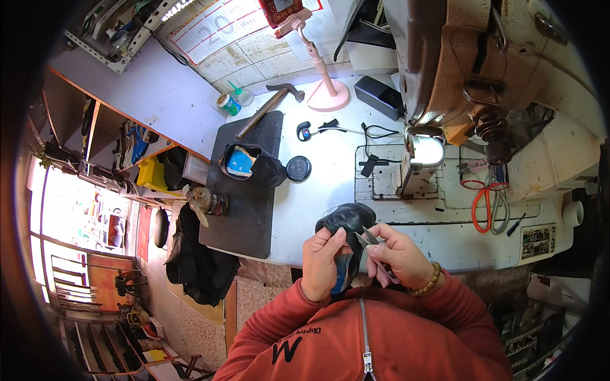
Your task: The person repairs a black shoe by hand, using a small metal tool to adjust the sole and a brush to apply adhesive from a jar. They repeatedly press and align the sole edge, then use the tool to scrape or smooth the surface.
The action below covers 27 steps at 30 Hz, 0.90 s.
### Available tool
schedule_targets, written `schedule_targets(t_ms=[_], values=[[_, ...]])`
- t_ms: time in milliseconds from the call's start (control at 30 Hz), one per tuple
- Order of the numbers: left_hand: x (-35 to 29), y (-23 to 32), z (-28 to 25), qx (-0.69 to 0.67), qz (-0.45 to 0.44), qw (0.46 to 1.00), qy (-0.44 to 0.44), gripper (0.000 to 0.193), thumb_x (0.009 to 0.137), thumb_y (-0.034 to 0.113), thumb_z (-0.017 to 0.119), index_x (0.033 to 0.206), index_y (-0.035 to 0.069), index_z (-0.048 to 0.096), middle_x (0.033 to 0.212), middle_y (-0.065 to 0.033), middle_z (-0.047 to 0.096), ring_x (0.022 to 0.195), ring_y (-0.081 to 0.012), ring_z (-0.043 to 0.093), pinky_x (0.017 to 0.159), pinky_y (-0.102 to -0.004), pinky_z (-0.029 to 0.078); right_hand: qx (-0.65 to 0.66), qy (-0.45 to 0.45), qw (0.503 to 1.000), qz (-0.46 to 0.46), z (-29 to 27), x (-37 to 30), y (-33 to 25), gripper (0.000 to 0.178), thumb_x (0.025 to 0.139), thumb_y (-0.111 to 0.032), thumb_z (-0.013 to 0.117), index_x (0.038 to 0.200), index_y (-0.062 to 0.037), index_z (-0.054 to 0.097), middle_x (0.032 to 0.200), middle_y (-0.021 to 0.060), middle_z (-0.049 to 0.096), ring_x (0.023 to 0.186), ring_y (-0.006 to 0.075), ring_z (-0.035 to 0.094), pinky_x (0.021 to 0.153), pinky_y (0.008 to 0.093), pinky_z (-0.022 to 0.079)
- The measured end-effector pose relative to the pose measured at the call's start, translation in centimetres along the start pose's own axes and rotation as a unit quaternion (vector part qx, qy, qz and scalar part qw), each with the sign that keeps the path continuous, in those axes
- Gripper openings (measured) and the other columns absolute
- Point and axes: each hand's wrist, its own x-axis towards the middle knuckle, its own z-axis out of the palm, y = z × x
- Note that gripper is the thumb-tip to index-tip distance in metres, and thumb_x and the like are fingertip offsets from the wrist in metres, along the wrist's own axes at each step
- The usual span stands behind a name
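Close to my chest at the table's front edge, my left hand (323,261) is closed on a black shoe (348,218) with some blue showing inside it. My right hand (400,254) is closed around small metal snips (366,239); their pointed blades are at the shoe's upper, near my left thumb. Whether the blades touch the shoe I cannot tell. Farther left, a second black shoe (270,171) with a blue insole lies on a dark mat (244,219). A round black lid or tin (298,168) sits beside that shoe.
A sewing machine (438,76) fills the right side, its lit bed (416,171) close to my hands. Red- and grey-handled scissors (488,206) lie at right. A hammer (262,113), a pink stand (328,95), a black box (379,97) and a jar (213,202) stand around the white table.
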Motion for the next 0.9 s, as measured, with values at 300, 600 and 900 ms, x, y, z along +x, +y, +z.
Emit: schedule_targets(t_ms=[300, 600, 900], values=[[0.0, 0.0, 0.0, -0.014, -0.010, 1.000, 0.017, 0.018, 0.097, 0.012, 0.056, 0.105, 0.000, 0.066, 0.085, -0.0028, 0.067, 0.072, -0.0075, 0.061, 0.068, -0.0216, 0.051, -0.370, 0.185, 0.852, -0.321, 1.7, 0.8, 3.7, 0.016, 0.095, -0.004, 0.053, 0.111, -0.0015, 0.051, 0.067, 0.0015, 0.058, 0.048, 0.0056, 0.050, 0.046, 0.0218, 0.042], [0.0, -0.3, -0.1, -0.006, 0.007, 1.000, 0.014, 0.016, 0.096, 0.014, 0.058, 0.098, 0.000, 0.067, 0.083, -0.0028, 0.067, 0.070, -0.0073, 0.060, 0.067, -0.0214, 0.050, -0.239, 0.164, 0.926, -0.243, 1.8, 1.1, 4.1, 0.017, 0.095, -0.004, 0.055, 0.111, -0.0020, 0.051, 0.070, 0.0044, 0.060, 0.049, 0.0110, 0.055, 0.046, 0.0245, 0.043], [0.3, 0.8, -0.3, -0.011, -0.032, 0.999, 0.014, 0.016, 0.096, 0.014, 0.058, 0.096, 0.000, 0.066, 0.081, -0.0029, 0.066, 0.068, -0.0079, 0.059, 0.066, -0.0217, 0.049, -0.325, 0.174, 0.840, -0.398, 1.1, 2.6, 4.9, 0.021, 0.093, -0.005, 0.059, 0.113, -0.0029, 0.053, 0.069, 0.0082, 0.057, 0.051, 0.0145, 0.055, 0.047, 0.0328, 0.043]])
